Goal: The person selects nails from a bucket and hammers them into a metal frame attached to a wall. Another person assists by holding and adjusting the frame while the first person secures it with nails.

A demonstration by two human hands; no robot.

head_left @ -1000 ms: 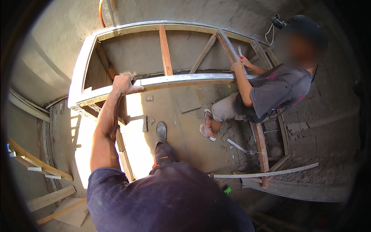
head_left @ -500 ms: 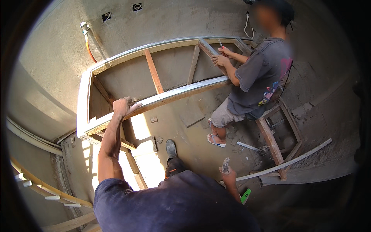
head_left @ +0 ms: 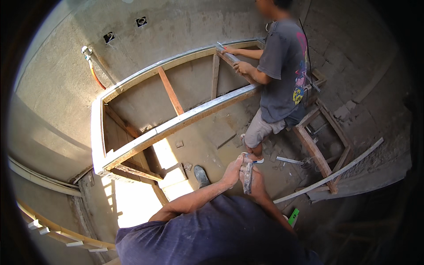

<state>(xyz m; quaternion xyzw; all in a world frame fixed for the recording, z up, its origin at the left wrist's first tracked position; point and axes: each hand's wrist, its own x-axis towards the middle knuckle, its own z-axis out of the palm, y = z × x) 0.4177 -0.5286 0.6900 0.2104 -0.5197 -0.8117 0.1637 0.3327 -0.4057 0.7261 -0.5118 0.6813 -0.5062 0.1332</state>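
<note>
Head view, entry by entry.

Left hand (head_left: 231, 173): mine; off the timber frame, where it lay half a second ago, and now brought in front of my body, fingers bent at the upper end of the tool. Whether they pinch it or only touch, I cannot tell.

Right hand (head_left: 257, 183): mine; closed around the grey hand tool (head_left: 247, 180), now raised beside the left.

Grey hand tool: worn, narrow, upright between my two hands; exact kind unclear.

Timber frame (head_left: 190, 116): metal strip along its upper edge, ahead of me; no hand of mine on it now.

Co-worker (head_left: 282, 75): at the frame's far right, both hands at a metal-faced crosspiece (head_left: 238, 70), as before.

Also listed: pale strip (head_left: 331, 177), green object (head_left: 293, 217), my boot (head_left: 201, 176).

Meaning, as I judge it: attention passes from steadying the frame to handling the tool; the frame itself looks unaltered.
</note>
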